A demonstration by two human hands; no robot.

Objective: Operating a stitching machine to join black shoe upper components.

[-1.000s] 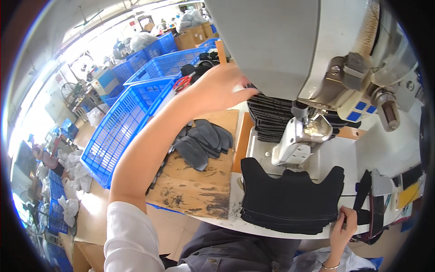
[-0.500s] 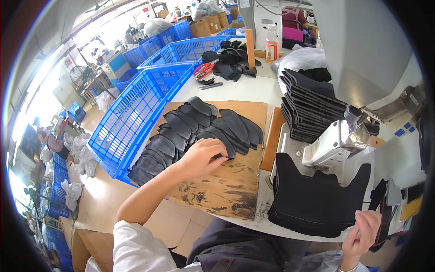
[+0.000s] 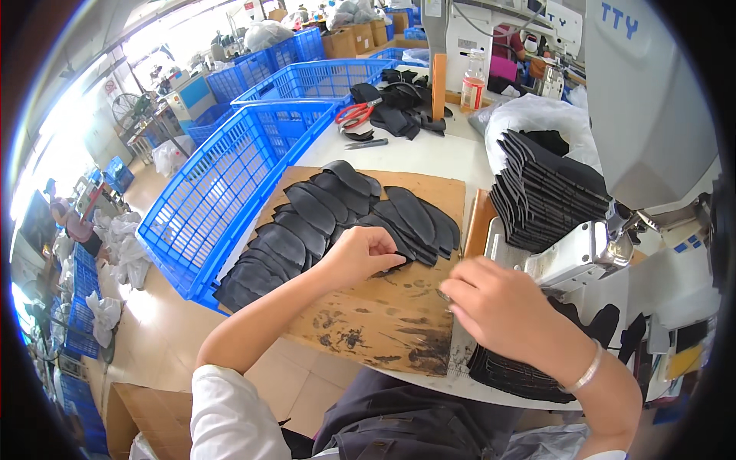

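Observation:
Black curved pad-like pieces (image 3: 287, 230) lie overlapped in rows on a brown, stained board (image 3: 360, 314). My left hand (image 3: 360, 257) is over the board, thumb and fingertips closed on the near end of a black curved piece (image 3: 398, 259) beside the right-hand group. My right hand (image 3: 498, 307) hangs above the board's right edge, fingers curled together; whatever they may hold cannot be made out. Under that forearm sits a stack of black cut pieces (image 3: 506, 372), partly hidden by the arm.
A sewing machine (image 3: 571, 257) stands at the right, beside a tall pile of black folded pieces (image 3: 537, 195). Blue crates (image 3: 207, 199) flank the table's left side. Red-handled scissors (image 3: 356, 115), a small cutter (image 3: 366, 143), black scraps (image 3: 406, 103) and a bottle (image 3: 472, 84) are at the back.
My right hand has come from the near right corner of the black stack, up and left toward the board. The left hand has shifted slightly, staying at the black curved pieces.

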